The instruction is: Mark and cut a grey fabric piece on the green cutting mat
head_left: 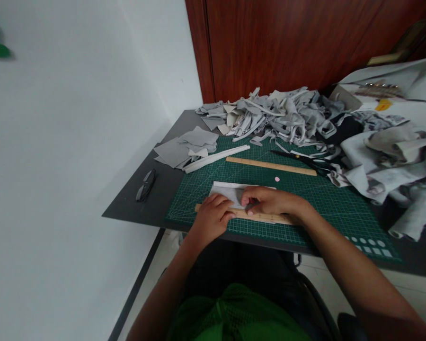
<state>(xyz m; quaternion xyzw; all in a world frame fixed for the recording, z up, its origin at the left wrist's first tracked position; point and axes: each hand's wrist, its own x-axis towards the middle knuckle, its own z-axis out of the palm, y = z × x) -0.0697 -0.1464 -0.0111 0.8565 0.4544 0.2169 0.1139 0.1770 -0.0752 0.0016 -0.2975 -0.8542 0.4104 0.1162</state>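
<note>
A light grey piece of fabric [226,191] lies on the green cutting mat [184,199], with a pale strip along its far edge. Across its near part runs a wooden ruler [266,217], close to the front of the table. My left hand [213,213] rests on the ruler's left part and on the fabric, fingers stretched out and pressing down. Over the fabric, just to the right, my right hand [264,200] has its fingers curled with the thumb by the ruler. What its fingertips pinch, if anything, is hidden.
Beyond the fabric lie a second wooden ruler [270,166], a small pink piece [277,179] and black scissors [305,161]. Fabric scraps [280,116] heap up at the back. Grey pieces [184,147] and glasses [146,184] are at left; rolled cloth [383,166] at right.
</note>
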